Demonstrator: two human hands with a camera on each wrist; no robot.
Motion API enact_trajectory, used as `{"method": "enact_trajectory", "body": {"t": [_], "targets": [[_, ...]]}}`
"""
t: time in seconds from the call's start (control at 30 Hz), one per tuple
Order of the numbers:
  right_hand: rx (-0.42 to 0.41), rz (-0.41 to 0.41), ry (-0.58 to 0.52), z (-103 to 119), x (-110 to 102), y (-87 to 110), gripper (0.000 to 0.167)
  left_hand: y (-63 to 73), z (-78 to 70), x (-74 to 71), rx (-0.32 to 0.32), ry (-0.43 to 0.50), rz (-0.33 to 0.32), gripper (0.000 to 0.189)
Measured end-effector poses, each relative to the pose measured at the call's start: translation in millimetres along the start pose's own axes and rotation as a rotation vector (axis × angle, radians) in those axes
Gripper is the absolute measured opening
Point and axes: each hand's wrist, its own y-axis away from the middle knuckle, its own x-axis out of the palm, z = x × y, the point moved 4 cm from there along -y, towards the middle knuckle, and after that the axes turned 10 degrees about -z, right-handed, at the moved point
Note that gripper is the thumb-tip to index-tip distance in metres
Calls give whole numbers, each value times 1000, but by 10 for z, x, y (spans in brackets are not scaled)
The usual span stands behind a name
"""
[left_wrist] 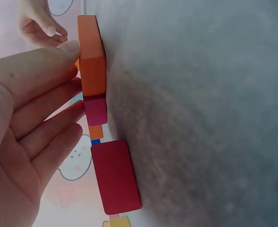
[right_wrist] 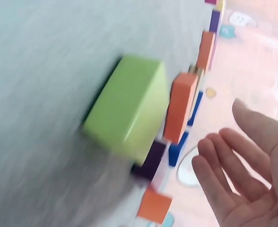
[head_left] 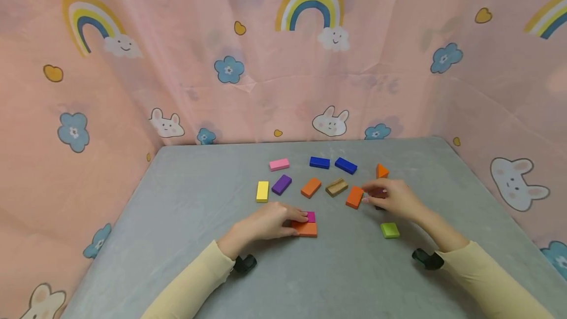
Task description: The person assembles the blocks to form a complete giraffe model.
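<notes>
My left hand (head_left: 272,220) rests its fingertips on a magenta block (head_left: 311,216) and its thumb on an orange block (head_left: 307,230); these blocks lie side by side. Close to its little finger, the left wrist view shows a red block (left_wrist: 116,177), which the hand hides in the head view. My right hand (head_left: 396,198) hovers with loosely bent fingers beside an orange block (head_left: 354,197). Under its fingers are a dark purple block (right_wrist: 150,161) and something dark reddish, partly hidden. A light green block (head_left: 390,230) lies on the near side of that hand.
Farther back on the grey table (head_left: 199,186) lie a pink block (head_left: 279,164), two blue blocks (head_left: 319,162), a yellow block (head_left: 262,191), a purple block (head_left: 281,184), another orange block (head_left: 311,187), a wood-brown block (head_left: 336,187) and an orange triangular block (head_left: 382,171). A printed curtain (head_left: 266,102) surrounds it.
</notes>
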Motion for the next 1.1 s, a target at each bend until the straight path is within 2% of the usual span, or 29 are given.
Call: {"method": "enact_trajectory", "body": {"t": [0.17,0.3,0.6,0.77,1.1], "targets": [[126,-40,37,-142,-138,96,32,11,-4,-2,-2,-5,-1,35],[173,-46,83,-215,-183,142,34,9,-4,-1,-9,-3,-9,35],[299,22,143,-360,-105,155,50,2,-14,18,-20,16,-7,35],[314,55,170,-375,-47,139,59,5,-22,17,-14,16,-7,37],[359,57,174,-390,-2,127,65,12,-24,25,-28,26,-16,37]]}}
